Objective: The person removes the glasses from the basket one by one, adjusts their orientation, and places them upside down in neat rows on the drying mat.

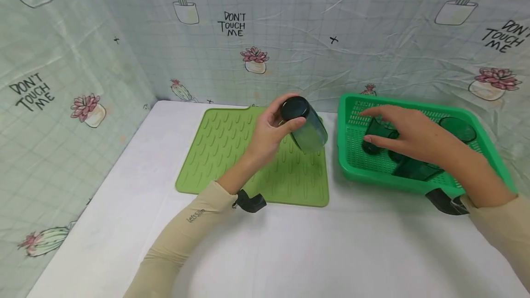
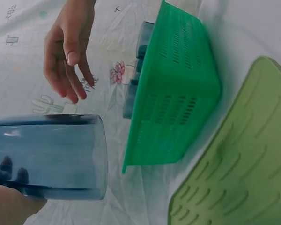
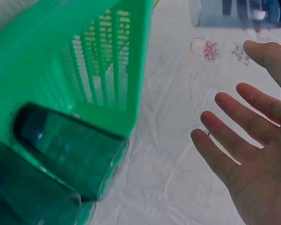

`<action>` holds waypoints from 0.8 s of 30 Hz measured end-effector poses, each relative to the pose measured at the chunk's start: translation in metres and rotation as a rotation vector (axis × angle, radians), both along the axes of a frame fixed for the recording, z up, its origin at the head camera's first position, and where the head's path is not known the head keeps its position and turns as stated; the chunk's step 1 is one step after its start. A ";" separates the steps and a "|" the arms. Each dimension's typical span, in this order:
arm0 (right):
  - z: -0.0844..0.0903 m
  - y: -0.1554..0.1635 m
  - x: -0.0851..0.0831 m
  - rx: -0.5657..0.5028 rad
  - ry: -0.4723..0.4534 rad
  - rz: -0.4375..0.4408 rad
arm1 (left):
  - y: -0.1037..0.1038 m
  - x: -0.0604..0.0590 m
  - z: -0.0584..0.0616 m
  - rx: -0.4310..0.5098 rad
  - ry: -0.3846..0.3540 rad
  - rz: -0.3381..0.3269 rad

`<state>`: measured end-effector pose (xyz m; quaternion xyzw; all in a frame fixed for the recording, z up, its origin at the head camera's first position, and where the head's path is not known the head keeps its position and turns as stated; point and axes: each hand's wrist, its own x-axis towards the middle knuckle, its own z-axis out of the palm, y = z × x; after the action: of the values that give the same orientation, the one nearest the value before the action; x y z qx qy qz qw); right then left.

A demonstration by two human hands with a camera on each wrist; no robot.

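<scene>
Blue-green cup [image 1: 305, 124] (gripped) above mat edge [image 1: 320, 169]

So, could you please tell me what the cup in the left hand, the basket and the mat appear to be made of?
The cup held by the left hand looks like tinted see-through plastic, glossy: fingers show through its wall in the left wrist view. The green basket seems rigid moulded plastic, with slotted walls. The light green mat looks like matte silicone or soft rubber, with raised ridges; which one is unclear.

Dark teal translucent cup [image 1: 305, 124]: frame centre, gripped at base end by left hand [image 1: 271, 134], tilted, rim down-right, above green mat. Similar cups [image 1: 407, 162] lying in green basket, right of frame, under open right hand [image 1: 407, 134].
</scene>
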<state>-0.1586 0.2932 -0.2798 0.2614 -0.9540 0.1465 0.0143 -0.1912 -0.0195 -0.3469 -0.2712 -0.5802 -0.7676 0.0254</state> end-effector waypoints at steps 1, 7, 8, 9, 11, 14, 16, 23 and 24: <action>0.001 0.002 -0.002 0.003 0.003 -0.001 | -0.003 0.000 0.000 -0.016 0.002 0.004; 0.003 0.014 -0.012 0.020 0.004 0.000 | -0.021 -0.004 -0.005 -0.092 0.005 0.048; 0.003 0.015 -0.014 0.021 0.006 0.006 | -0.024 -0.005 -0.005 -0.097 0.003 0.053; 0.003 0.017 -0.016 0.024 0.011 0.014 | -0.028 -0.005 -0.006 -0.105 -0.003 0.059; 0.004 0.019 -0.019 0.026 0.018 0.026 | -0.033 -0.006 -0.006 -0.123 -0.014 0.067; 0.005 0.023 -0.022 0.038 0.024 0.036 | -0.041 -0.006 -0.006 -0.155 -0.033 0.078; 0.006 0.024 -0.024 0.052 0.021 0.033 | -0.046 -0.006 -0.006 -0.180 -0.041 0.084; 0.008 0.028 -0.033 0.112 -0.003 0.021 | -0.061 -0.007 -0.003 -0.257 -0.050 0.100; 0.009 0.029 -0.034 0.119 -0.007 0.021 | -0.063 -0.006 -0.002 -0.267 -0.051 0.103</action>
<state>-0.1923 0.3218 -0.2712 0.2710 -0.9583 0.0906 -0.0061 -0.1977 -0.0826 -0.3494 -0.2226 -0.6909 -0.6878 0.0138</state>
